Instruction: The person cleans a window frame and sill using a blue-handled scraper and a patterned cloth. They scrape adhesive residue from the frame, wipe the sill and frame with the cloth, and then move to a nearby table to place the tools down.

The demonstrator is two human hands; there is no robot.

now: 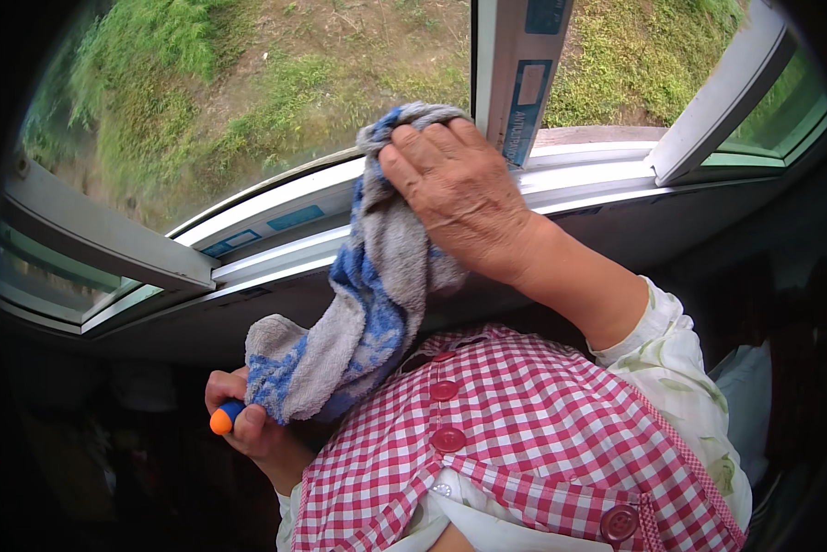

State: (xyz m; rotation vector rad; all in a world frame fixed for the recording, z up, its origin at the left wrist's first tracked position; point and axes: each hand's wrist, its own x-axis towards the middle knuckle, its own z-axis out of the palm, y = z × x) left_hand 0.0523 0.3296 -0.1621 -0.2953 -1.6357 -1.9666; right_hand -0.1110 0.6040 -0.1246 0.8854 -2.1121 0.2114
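Observation:
A grey and blue terry towel (386, 290) hangs in folds between my two hands. My right hand (458, 196) grips its upper end, bunched under the fingers, at the lower corner of the window pane beside the upright frame (496, 90). Lower down at the left, my left hand (260, 431) is closed around a blue handle with a rounded orange end (226, 417). The towel's lower end lies against that hand's fingers; the rest of the handled object is hidden. Whether the right palm touches glass or frame cannot be told.
A white sliding-window track (282, 259) with blue stickers runs across in front of me. Slanted frame members stand at the left (110, 228) and right (724, 96). Beyond the glass is a grassy slope (303, 90). A red checked apron (524, 421) covers my front.

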